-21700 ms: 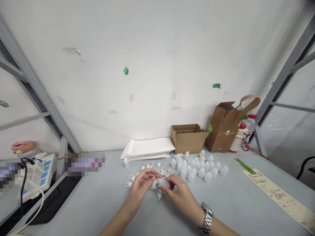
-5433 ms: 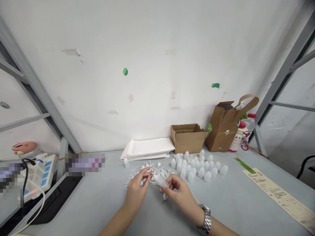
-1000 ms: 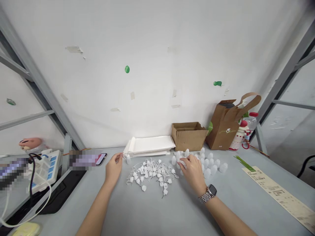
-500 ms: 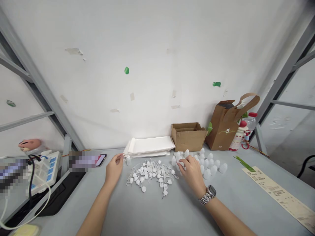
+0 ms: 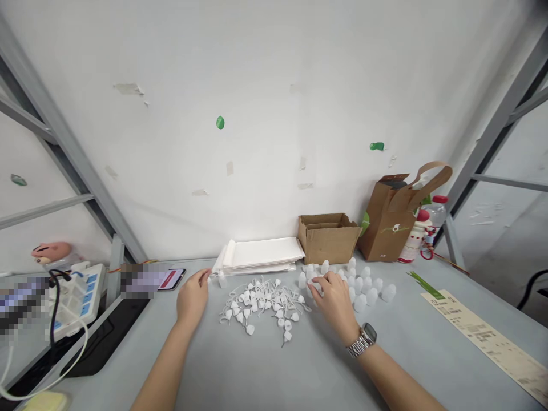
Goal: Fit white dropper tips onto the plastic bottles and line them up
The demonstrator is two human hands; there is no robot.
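Observation:
My left hand (image 5: 192, 298) is at the left end of a stack of white papers or flat bags (image 5: 263, 254), its fingers pinched together. What they hold, if anything, I cannot make out. Just right of its fingertips a small frosted capsule-shaped piece (image 5: 222, 279) stands upright. Reaching into a group of similar frosted pieces (image 5: 371, 295), my right hand (image 5: 334, 297) has thumb and fingers curled closed, and the spot between them is hidden. Between both hands lies a loose heap of small white caps with thin cords (image 5: 261, 299).
An open cardboard box (image 5: 329, 244) and a brown paper bag (image 5: 382, 228) stand behind my right hand. Bottles (image 5: 417, 231) stand beside the bag. A printed paper strip (image 5: 479, 334) lies at right. At left are a phone (image 5: 171, 279), a power strip (image 5: 81, 299) and cables.
My left hand has shifted slightly left and toward me, away from the standing frosted piece. My right hand stays almost where it was.

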